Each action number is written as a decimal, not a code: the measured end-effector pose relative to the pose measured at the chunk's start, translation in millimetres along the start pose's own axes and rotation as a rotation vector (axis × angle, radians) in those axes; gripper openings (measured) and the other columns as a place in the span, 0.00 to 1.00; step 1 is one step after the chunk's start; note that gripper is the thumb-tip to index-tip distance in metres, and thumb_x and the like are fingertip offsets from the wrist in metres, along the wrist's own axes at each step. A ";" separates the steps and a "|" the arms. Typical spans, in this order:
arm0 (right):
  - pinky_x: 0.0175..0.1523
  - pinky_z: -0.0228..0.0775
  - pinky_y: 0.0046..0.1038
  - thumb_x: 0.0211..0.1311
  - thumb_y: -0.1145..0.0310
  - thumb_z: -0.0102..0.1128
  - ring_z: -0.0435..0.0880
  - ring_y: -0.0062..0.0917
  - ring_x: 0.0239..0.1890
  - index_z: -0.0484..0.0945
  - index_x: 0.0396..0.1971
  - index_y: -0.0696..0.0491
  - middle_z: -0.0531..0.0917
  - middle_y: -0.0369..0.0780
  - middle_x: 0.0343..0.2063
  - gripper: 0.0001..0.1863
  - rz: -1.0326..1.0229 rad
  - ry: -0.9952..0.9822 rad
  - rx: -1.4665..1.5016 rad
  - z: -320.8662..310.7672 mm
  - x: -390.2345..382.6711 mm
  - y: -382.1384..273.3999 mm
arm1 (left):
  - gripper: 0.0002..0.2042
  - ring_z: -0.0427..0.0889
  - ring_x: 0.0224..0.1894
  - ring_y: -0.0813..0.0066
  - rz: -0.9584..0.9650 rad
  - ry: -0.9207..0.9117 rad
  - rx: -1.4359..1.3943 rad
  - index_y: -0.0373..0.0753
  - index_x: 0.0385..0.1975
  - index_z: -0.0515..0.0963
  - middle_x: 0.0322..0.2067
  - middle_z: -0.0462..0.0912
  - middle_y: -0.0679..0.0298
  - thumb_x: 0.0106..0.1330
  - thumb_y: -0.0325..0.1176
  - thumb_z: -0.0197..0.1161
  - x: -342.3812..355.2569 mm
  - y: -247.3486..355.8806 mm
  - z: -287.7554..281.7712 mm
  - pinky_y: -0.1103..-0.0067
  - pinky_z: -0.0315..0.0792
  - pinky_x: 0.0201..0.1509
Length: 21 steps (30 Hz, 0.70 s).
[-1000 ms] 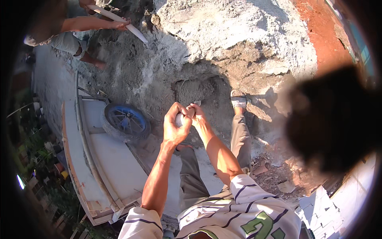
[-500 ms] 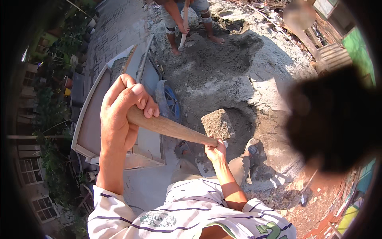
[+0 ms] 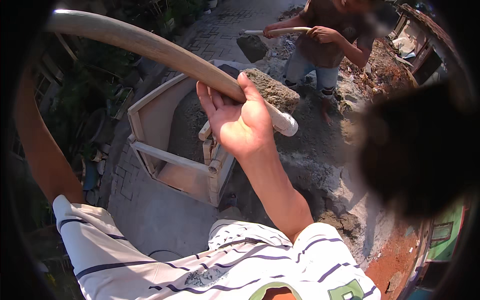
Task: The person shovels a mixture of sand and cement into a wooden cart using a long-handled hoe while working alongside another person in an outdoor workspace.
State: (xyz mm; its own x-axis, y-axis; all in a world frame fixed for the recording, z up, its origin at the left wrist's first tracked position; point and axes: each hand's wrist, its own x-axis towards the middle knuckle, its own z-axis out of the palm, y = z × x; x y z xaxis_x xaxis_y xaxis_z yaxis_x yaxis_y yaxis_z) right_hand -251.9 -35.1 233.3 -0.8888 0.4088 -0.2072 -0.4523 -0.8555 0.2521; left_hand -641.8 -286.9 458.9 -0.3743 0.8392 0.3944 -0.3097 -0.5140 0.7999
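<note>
A long wooden tool handle (image 3: 150, 47) crosses from the upper left to the middle, with a pale rounded end (image 3: 285, 122) and a lump of damp grey sand (image 3: 275, 90) just behind it. My right hand (image 3: 235, 120), palm upward, cradles the handle between thumb and loosely curled fingers near that lump. My left arm (image 3: 47, 155) rises along the left side; its hand is out of sight. Just beyond my right hand is a wooden-sided cart (image 3: 165, 155) with grey sand inside.
A co-worker (image 3: 322, 50) in a dark shirt holds a shovel (image 3: 295, 30) carrying a grey load. Paving (image 3: 220, 27) runs behind, with plants (image 3: 80, 100) at left. Dug rubble (image 3: 345, 170) lies to the right. A dark blurred shape covers the right of the view.
The handle has swung up and left, the sand lump and my right hand rising toward the cart. My left hand has left the frame. The co-worker has raised the shovel.
</note>
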 end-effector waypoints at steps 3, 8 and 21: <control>0.65 0.60 0.49 0.63 0.72 0.55 0.67 0.41 0.58 0.64 0.44 0.56 0.68 0.48 0.49 0.14 0.087 0.052 -0.136 9.2 71.9 48.0 | 0.08 0.68 0.31 0.69 0.123 0.249 -0.068 0.36 0.24 0.62 0.23 0.63 0.63 0.63 0.29 0.53 -67.1 29.0 -110.9 0.74 0.67 0.43; 0.66 0.58 0.47 0.61 0.73 0.58 0.68 0.37 0.57 0.67 0.38 0.57 0.72 0.46 0.45 0.11 0.061 0.087 -0.370 -31.0 81.8 52.6 | 0.10 0.68 0.30 0.68 0.308 0.506 -0.289 0.36 0.22 0.61 0.22 0.64 0.62 0.62 0.28 0.53 -170.2 -73.3 -168.9 0.76 0.67 0.42; 0.61 0.65 0.41 0.57 0.68 0.54 0.75 0.35 0.52 0.72 0.36 0.56 0.78 0.42 0.41 0.09 -0.419 0.574 -0.071 -284.8 -115.4 -162.9 | 0.06 0.70 0.22 0.76 -0.126 0.525 -0.366 0.38 0.33 0.65 0.20 0.65 0.66 0.64 0.33 0.53 -103.9 -408.3 103.6 0.71 0.72 0.34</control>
State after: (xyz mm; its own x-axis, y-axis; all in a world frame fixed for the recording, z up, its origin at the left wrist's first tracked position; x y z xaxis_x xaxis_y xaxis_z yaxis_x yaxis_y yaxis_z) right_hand -54.5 -33.4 -53.0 -0.4531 0.4923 -0.7432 -0.7236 -0.6901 -0.0161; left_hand -385.9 -145.9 138.2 -0.6642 0.7465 -0.0395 -0.6220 -0.5226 0.5831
